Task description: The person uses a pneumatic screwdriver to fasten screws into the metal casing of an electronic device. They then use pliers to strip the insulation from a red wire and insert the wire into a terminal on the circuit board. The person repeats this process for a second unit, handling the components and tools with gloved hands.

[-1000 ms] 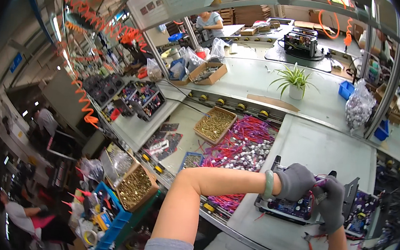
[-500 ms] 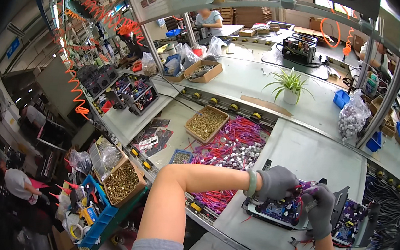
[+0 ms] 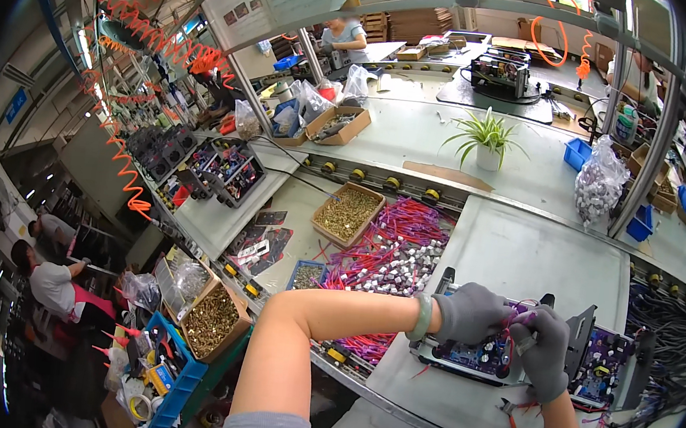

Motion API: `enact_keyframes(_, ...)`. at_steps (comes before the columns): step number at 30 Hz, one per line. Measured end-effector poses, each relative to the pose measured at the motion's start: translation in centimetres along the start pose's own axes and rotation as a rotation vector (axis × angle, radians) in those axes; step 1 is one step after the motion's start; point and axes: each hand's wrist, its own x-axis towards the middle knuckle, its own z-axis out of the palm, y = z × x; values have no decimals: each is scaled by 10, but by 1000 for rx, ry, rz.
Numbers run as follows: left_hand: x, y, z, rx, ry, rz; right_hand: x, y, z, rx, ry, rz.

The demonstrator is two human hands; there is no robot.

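Both my hands wear grey gloves and meet over an open metal chassis holding a blue circuit board (image 3: 461, 355). My left hand (image 3: 470, 314) reaches across from the left, its fingers closed around purple wires (image 3: 523, 316). On the right, my right hand (image 3: 542, 354) pinches the same wires close to the left fingertips. The wire ends are partly hidden by the gloves. Another circuit board (image 3: 597, 369), with dark metal plates beside it, lies just right of my right hand. Red-handled cutting pliers (image 3: 514, 422) rest on the bench below the chassis.
Left of the chassis lies a heap of red and purple wires with white connectors (image 3: 395, 269), near a box of brass screws (image 3: 349, 214). Black cables (image 3: 664, 352) fill the right side. A potted plant (image 3: 488, 157) stands beyond the rail; a blue crate (image 3: 185, 393) holds tools.
My hands stay together over the chassis, fingers shifting slightly on the purple wires. The whole view has shifted a little. A person at far left now stands more upright.
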Motion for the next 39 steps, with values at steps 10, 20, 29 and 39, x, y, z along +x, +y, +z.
enact_keyframes(10,8,7,-5,26,-82,-28,-1,5,5,8,51,-43)
enact_keyframes(20,8,15,2,-335,184,-18,-15,-18,-12,-18,224,24)
enact_keyframes(29,38,19,18,-1069,-30,33,-13,-36,-50,-639,18,-343)
enact_keyframes(39,39,9,-8,-201,77,-158,7,-10,-20,-1015,-90,-377)
